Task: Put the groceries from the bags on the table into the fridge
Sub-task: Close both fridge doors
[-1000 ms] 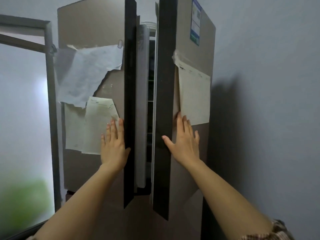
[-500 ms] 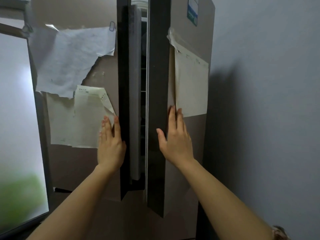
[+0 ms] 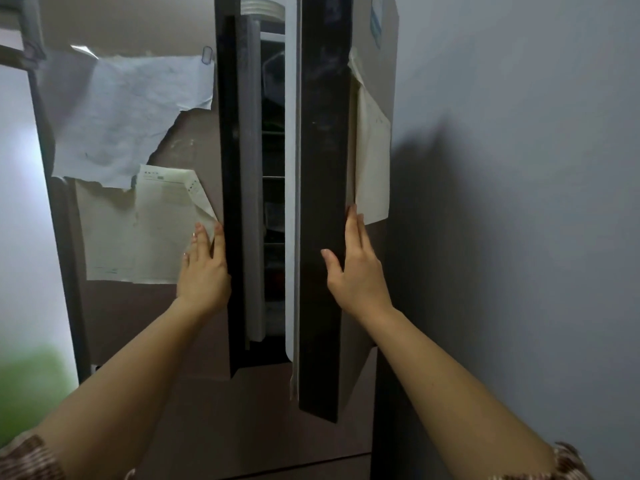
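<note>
The fridge has two upper doors standing ajar. My left hand (image 3: pixel 204 271) lies flat on the front of the left door (image 3: pixel 194 140), fingers next to its dark edge. My right hand (image 3: pixel 356 271) rests on the right door (image 3: pixel 323 133), thumb on the dark edge and fingers round the corner on the front. Neither hand holds anything. Through the gap I see dim shelves (image 3: pixel 273 202) with dark items that I cannot make out. No bags or groceries are in view.
Torn white paper (image 3: pixel 121 116) and a pale form (image 3: pixel 138 237) hang on the left door, another sheet (image 3: pixel 372 168) on the right door. A grey wall (image 3: pixel 519 168) stands close on the right, a bright window (image 3: pixel 17 202) on the left. The lower fridge front (image 3: pixel 259 427) is closed.
The view has come closer to the fridge and shifted. Both hands stay pressed on the doors, now nearer the inner edges. A gap between the doors remains.
</note>
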`<action>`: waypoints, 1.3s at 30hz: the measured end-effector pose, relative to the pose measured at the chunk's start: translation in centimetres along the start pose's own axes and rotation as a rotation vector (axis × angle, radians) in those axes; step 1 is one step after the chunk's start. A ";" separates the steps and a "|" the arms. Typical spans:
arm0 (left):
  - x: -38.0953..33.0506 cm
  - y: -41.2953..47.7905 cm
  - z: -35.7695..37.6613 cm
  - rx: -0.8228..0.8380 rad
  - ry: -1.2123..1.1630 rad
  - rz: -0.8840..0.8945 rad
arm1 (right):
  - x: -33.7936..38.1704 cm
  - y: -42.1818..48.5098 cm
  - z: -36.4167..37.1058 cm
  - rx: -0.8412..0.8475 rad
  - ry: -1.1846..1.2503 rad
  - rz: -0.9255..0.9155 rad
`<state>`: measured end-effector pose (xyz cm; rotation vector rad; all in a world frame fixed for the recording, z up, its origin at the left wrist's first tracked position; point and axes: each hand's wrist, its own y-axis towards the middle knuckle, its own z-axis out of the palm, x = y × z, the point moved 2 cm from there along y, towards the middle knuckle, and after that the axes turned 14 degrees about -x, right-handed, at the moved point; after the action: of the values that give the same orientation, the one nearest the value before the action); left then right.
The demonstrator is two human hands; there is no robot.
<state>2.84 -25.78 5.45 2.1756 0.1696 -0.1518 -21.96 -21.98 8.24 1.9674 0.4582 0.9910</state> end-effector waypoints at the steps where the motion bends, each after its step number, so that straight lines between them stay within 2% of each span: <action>1: 0.0 0.5 -0.1 0.051 -0.012 0.005 | -0.1 0.2 0.0 0.002 -0.008 -0.006; 3: 0.2 1.1 0.4 0.141 -0.010 0.020 | -0.1 0.3 0.5 -0.008 -0.022 -0.031; 6: 0.1 1.3 1.5 0.187 0.015 0.058 | -0.3 0.2 1.0 -0.032 -0.057 -0.072; 11: 0.6 2.7 3.8 0.157 0.030 0.101 | 0.1 0.5 3.6 -0.070 -0.123 -0.159; 13: 0.9 2.7 4.6 0.094 0.034 0.117 | 0.5 0.8 4.9 -0.088 -0.145 -0.178; 18: 2.8 2.1 5.3 0.007 0.070 0.245 | 1.7 1.2 9.3 -0.061 -0.171 -0.159; 22: 4.1 2.0 6.1 -0.035 0.082 0.295 | 1.6 1.3 11.3 -0.119 -0.167 -0.149; 31: 5.4 1.5 6.9 -0.114 0.073 0.377 | 0.6 3.3 16.5 0.118 -0.333 -0.149; 35: 5.7 1.9 7.6 -0.158 0.048 0.384 | -0.6 3.4 18.7 0.043 -0.369 -0.189; 39: 5.8 1.7 7.7 -0.172 0.027 0.404 | -1.4 4.4 19.9 0.113 -0.462 -0.221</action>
<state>8.48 -32.70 1.44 1.9958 -0.2340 0.1182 -7.39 -35.93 4.98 2.1105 0.4619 0.3608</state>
